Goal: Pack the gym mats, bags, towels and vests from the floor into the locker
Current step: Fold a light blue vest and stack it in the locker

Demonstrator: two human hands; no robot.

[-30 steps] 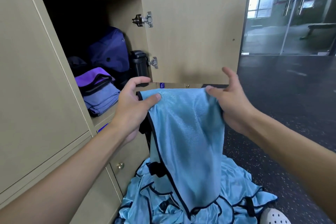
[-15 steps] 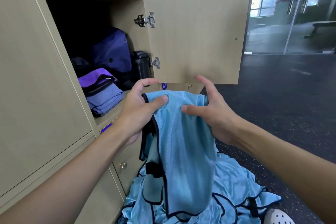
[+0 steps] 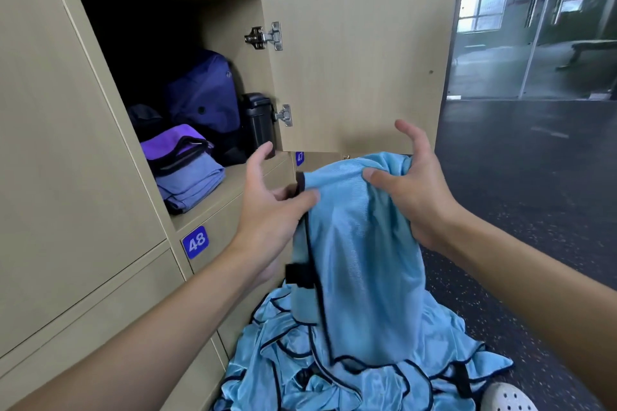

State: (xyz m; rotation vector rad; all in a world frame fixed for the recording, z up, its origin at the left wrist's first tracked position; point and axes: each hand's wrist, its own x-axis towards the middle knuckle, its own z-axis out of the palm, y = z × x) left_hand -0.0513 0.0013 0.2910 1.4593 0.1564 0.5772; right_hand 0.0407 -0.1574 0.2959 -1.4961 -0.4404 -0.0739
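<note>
Right at the bottom, below the locker (image 3: pixel 213 197), we've got the toe of a white perforated shoe (image 3: pixel 504 399) on the dark speckled floor (image 3: pixel 534 210). Next to it, a crumpled pile of vests (image 3: pixel 293 374) sits against the lower cabinet fronts. Nothing blocks the locker opening itself. Its door (image 3: pixel 360 60) swings wide to the right, just behind our hands.

We're holding one vest (image 3: pixel 364 260) up in front of the locker's lower edge, with its tail hanging down onto the pile. It's shiny light blue mesh with black trim and a black strap on the left side. Our left hand (image 3: pixel 270 210) pinches the trimmed edge under the thumb, index finger sticking up loose. Our right hand (image 3: pixel 414 190) bunches the top of the cloth between thumb and palm, fingers curled above it.

Inside the locker, folded purple and lilac towels (image 3: pixel 187 173) are stacked at the front left. A dark purple bag (image 3: pixel 203 100) stands behind them and a black container (image 3: pixel 257 120) sits by the hinge side. The plate 48 (image 3: pixel 196 242) is just under the locker. A glass wall (image 3: pixel 534 27) is way off past the door.
</note>
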